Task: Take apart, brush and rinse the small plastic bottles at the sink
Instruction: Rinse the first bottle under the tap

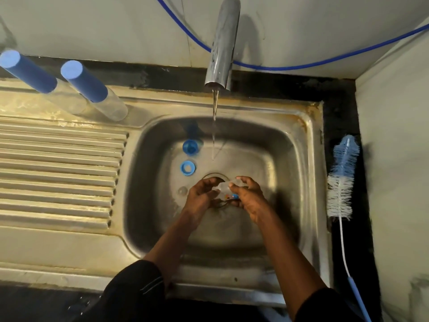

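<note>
In the head view, a small clear plastic bottle (pixel 225 191) with a blue and orange print on it is held low in the steel sink basin (pixel 282 156), over the drain (pixel 210 177). It is gripped from both sides. The fingers of the left hand (pixel 201 194) are curled against its left side, and the thumb and fingers of the right hand (pixel 250 199) are closed round its right end. Which part of the bottle each hand has hold of cannot be told. A thin stream of water (pixel 214 126) falls from the chrome tap (pixel 221 47) onto the basin floor behind the hands, apart from the bottle.

On the basin floor to the left of the stream a blue cap (pixel 190 147) is seen. A blue ring-shaped piece (pixel 187 168) lies just in front of it, and a small clear disc (pixel 182 190) lies near the left hand.

Two tall clear bottles with long blue caps (pixel 30 73) (pixel 87 83) stand on the far edge of the ribbed drainboard (pixel 58 173). A blue and white bottle brush (pixel 341 182) lies on the dark counter to the right of the sink. A blue hose (pixel 301 64) is draped along the wall behind the tap.
</note>
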